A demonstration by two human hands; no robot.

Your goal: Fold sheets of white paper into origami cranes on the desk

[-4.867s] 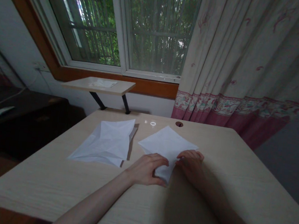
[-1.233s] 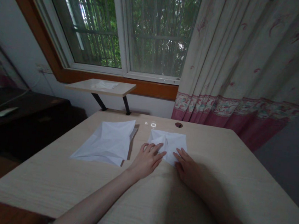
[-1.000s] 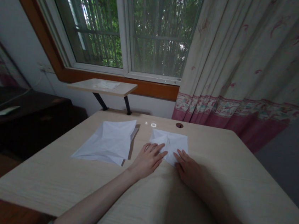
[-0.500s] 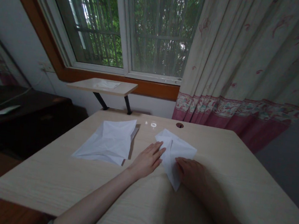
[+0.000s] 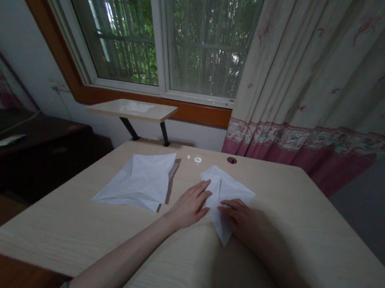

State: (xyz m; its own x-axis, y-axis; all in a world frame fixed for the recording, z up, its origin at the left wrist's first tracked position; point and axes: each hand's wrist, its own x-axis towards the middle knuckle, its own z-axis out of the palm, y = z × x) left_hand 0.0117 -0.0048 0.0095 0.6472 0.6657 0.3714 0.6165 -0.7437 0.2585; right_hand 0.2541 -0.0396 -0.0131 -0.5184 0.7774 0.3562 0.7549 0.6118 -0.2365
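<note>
Our grip is no grasp at all here: both hands lie flat and open, holding nothing. Our left hand (image 5: 189, 205) rests palm down with its fingers stretched onto the left edge of the folded white paper (image 5: 232, 191). Our right hand (image 5: 244, 218) lies on the paper's near right part, fingers pointing left across it. The paper sits flat on the counter (image 5: 66, 236), a little beyond the middle. It narrows to a point toward us, just in front of the right hand, and shows a raised crease along its centre.

We judge the step in hand to be pressing a fold flat, with one hand pinning each side of the centre line. A further fold, in our view, would call for one hand to pin the sheet while the other lifts an edge, lines it up with the crease and runs along it.

A second creased sheet (image 5: 140, 182) lies to the left, apart from both hands. Beyond the counter are a small shelf (image 5: 132, 109), a window (image 5: 162, 35) and a curtain (image 5: 323, 75).
</note>
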